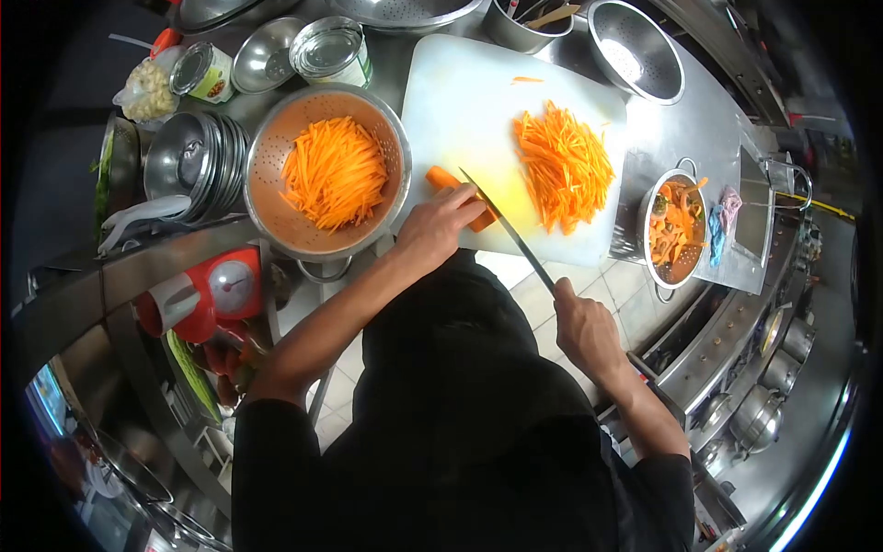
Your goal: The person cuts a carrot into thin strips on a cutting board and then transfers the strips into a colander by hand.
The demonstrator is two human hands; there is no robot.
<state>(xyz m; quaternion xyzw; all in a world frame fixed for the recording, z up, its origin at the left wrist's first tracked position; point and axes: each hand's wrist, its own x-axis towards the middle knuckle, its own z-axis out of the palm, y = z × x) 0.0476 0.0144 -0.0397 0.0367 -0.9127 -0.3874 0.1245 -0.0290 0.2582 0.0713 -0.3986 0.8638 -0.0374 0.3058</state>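
My left hand (436,224) presses a piece of carrot (440,177) onto the white cutting board (460,83), fingers closed over it. In my right hand (587,329) is the handle of a long kitchen knife (521,241); its blade slants across the carrot beside my left fingertips. A heap of shredded carrot (563,167) lies on the right half of the board. Left of the board, a colander (260,175) holds more carrot shreds (336,175). Part of the carrot is hidden under my left hand.
A smaller colander (655,267) with carrot peelings stands right of the board. Stacked metal bowls (179,161) and open cans (329,51) sit at the left. An empty perforated bowl (636,51) is at the back right. Below the counter is a red scale (225,290).
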